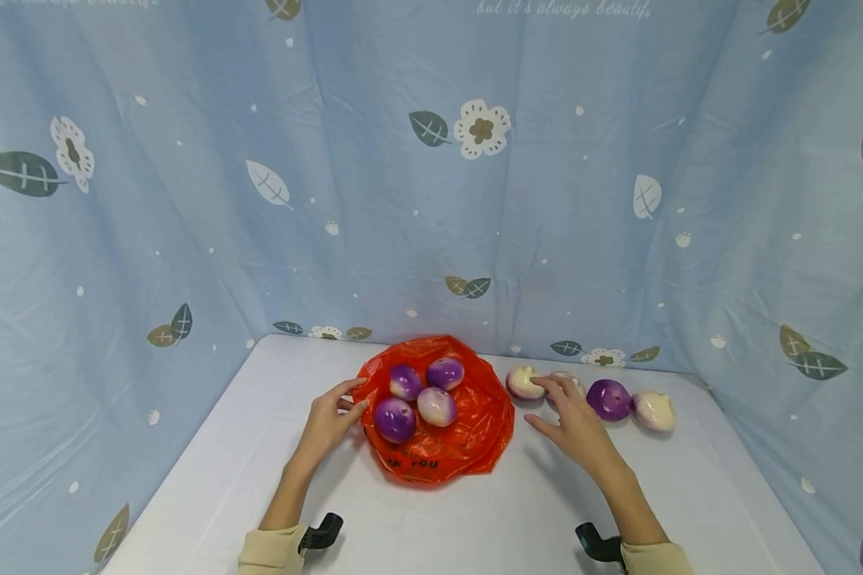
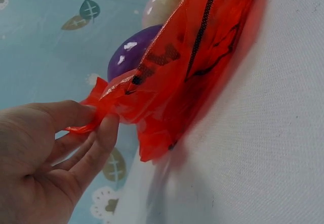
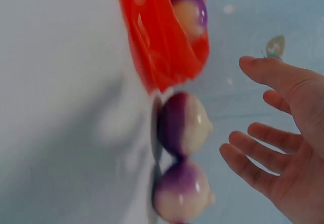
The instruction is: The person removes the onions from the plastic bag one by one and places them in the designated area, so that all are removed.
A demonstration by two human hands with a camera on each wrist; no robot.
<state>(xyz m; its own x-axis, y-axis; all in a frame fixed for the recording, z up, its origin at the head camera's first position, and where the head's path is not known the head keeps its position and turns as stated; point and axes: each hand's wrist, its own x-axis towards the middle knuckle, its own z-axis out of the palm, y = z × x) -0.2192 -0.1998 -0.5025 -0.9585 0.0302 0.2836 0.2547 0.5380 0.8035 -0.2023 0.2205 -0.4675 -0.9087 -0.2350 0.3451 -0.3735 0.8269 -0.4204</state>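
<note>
A red plastic bag [image 1: 478, 427] lies spread open on the white table, with several glossy purple-and-white turnips [image 1: 395, 420] inside it. My left hand [image 1: 328, 421] pinches the bag's rim on its left side, thumb against fingers, as the left wrist view shows. To the right of the bag, more turnips stand in a row: a pale one [image 1: 522, 382] nearest the bag, another partly hidden behind my fingers, a purple one [image 1: 609, 400] and a cream one [image 1: 654, 411]. Over the bag end of this row hovers my right hand [image 1: 577, 425], fingers spread and holding nothing.
Behind the table hangs a blue curtain [image 1: 374, 200] with leaf and flower prints, which also runs along both sides. The white tabletop [image 1: 460, 535] extends in front of the bag. Each wrist wears a black camera mount [image 1: 322, 531] beside a beige sleeve.
</note>
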